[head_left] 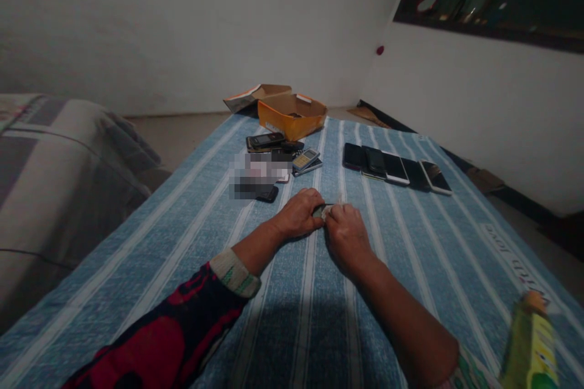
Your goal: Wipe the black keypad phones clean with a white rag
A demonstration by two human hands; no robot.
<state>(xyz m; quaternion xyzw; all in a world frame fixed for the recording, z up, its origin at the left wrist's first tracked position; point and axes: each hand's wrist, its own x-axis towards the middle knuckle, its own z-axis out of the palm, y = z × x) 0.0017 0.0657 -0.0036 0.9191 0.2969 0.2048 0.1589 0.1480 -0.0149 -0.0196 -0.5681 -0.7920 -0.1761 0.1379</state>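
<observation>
My left hand (pixel 298 213) is closed on the near-left side of a small, flat, dark-edged phone (pixel 318 211), mostly hidden by my fingers. My right hand (pixel 349 237) is curled over the phone's other end, pressing a pale crumpled wipe (pixel 325 212) against it. Whether the wipe is cloth or paper I cannot tell. Just beyond my left hand lies a loose pile of old phones, among them a keypad phone (pixel 305 159) and a black phone (pixel 268 194); part of the pile is blurred out. To the right, several phones lie in a row, ending with a white-edged phone (pixel 435 177).
An open orange cardboard box (pixel 292 124) stands at the far end of the blue striped cloth (pixel 292 316), its lid (pixel 255 97) behind it. A yellow-green package (pixel 531 346) is at the lower right. A draped piece of furniture (pixel 68 176) stands left.
</observation>
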